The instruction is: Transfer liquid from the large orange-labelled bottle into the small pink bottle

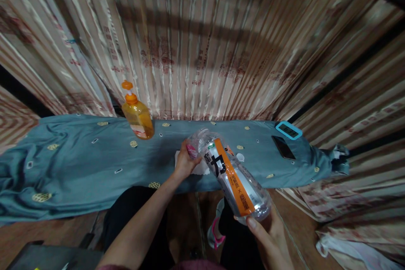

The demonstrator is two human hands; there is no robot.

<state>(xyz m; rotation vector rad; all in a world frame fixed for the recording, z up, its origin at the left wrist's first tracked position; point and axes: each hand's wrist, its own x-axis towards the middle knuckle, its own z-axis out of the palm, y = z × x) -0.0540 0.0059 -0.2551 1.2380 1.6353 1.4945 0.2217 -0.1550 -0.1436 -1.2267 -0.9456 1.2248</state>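
Observation:
Over the cloth-covered surface, a large clear plastic bottle (236, 177) with an orange and silver label lies tilted, its neck up and to the left. My right hand (268, 236) grips its base, thumb on the near side. My left hand (186, 161) is closed by the bottle's neck, around a clear plastic container with a pink patch (191, 150). That container's shape is mostly hidden by my fingers and overlaps the bottle's mouth; I cannot tell whether they touch. A white paper (202, 169) lies beneath. Beyond the bottle sits a small white cap (240, 157).
An orange pump bottle (139, 118) stands at the back left of the blue-grey cloth (88, 168). To the right lie a phone (283, 147) and a blue-framed digital clock (288, 130). Patterned curtains (190, 42) hang behind and at the sides.

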